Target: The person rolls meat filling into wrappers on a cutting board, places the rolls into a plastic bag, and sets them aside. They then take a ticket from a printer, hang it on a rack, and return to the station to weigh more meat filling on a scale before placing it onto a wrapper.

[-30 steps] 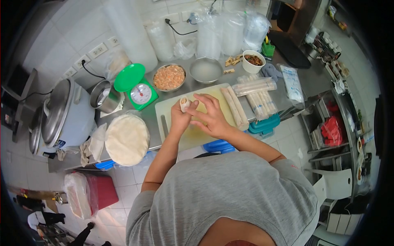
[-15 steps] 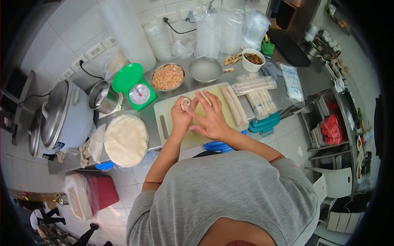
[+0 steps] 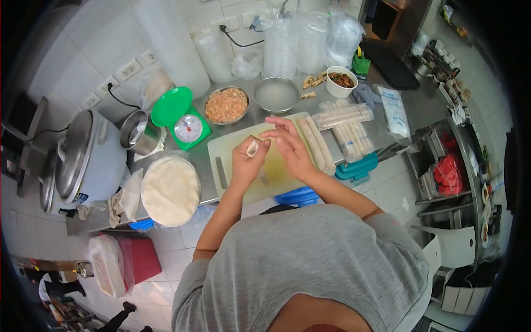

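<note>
My left hand is wrapped round a spring roll, whose pale end shows at the top of the fist. Beside it, my right hand is open, its fingers stretched out and apart from the roll. Both hands are above a pale cutting board. Two finished long rolls lie side by side on the board's right edge. Left of the board sits a round stack of thin wrappers. Behind the hands stand a metal bowl of orange-pink filling and a metal bowl of cloudy liquid.
A green kitchen scale stands behind the wrappers, near a metal pot and a large lidded cooker. Bagged rolls, a white tub of food and a blue-white packet lie to the right. Plastic containers line the wall.
My right hand has moved away from the roll's end, to the right, and its fingers have straightened. The left fist has tilted slightly, still round the roll.
</note>
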